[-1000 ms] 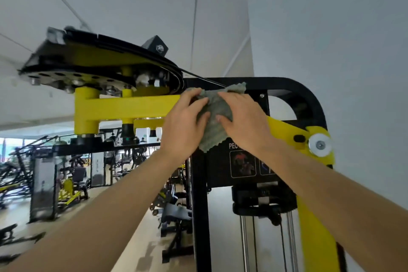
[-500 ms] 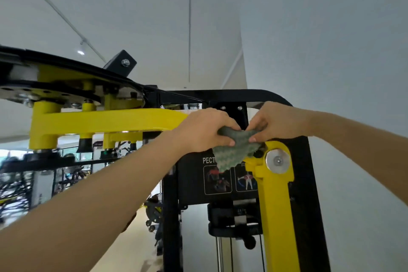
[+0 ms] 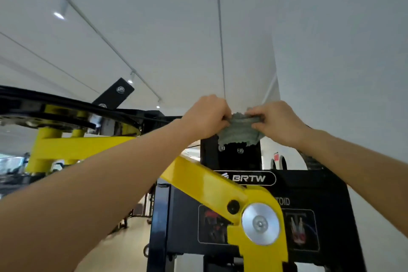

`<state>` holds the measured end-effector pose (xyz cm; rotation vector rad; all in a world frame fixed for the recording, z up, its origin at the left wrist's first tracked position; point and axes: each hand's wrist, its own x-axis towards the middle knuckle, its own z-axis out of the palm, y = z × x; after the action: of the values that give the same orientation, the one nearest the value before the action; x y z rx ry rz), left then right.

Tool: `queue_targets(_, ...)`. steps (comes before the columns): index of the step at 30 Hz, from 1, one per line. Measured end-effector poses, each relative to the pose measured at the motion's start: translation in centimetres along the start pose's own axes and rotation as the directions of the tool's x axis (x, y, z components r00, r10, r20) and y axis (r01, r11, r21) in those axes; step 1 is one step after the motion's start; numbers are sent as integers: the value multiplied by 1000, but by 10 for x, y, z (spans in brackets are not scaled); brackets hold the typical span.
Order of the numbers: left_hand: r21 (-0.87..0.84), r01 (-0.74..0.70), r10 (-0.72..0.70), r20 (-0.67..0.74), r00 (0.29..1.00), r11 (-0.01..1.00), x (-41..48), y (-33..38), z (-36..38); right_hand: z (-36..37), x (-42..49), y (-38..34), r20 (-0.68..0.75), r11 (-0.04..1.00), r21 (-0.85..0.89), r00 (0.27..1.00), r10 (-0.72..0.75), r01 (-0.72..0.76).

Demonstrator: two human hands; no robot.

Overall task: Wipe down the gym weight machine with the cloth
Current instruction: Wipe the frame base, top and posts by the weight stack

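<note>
Raised since half a second ago, both left hand (image 3: 205,117) and right hand (image 3: 279,122) pinching cloth (image 3: 238,132) taut above black upright (image 3: 239,157), refolding mid-wipe, next pressing down.

Grey-green ribbed cloth (image 3: 239,131), crumpled, stretched between both hands' fingers (image 3: 254,126), draped over the top of the black-and-yellow weight machine (image 3: 249,196) below the fingers.

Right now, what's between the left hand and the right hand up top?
In the head view, only the grey-green cloth spans the gap: left hand and right hand each grip an end, and it hangs over the black upright.
</note>
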<state>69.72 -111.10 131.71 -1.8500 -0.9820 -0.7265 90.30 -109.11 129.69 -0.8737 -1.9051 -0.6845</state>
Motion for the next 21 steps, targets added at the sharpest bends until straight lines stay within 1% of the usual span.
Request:
queue_targets(2,67,43,-42,-3,999,997,15,-16,4,15,20,5,-36,1000,-17,999,-27,26)
queue_targets(5,77,103,-103,1,995,992,36,-36,13,33,51,12,-30,997,-69,999,-17,15)
queue_targets(9,133,142,-156,99,983,981,58,-59,35,59,85,26,62,988,-145,996,65,-56)
queue_targets(13,145,137,-163,187,969,980,74,-67,52,72,101,42,152,978,-181,980,131,-102)
queue_targets(18,102,177,-201,337,920,979,90,-76,64,73,108,49,214,985,-169,974,76,-40)
queue_targets(21,115,145,-180,414,892,983,97,-80,69,67,113,56,280,984,-176,958,54,-4)
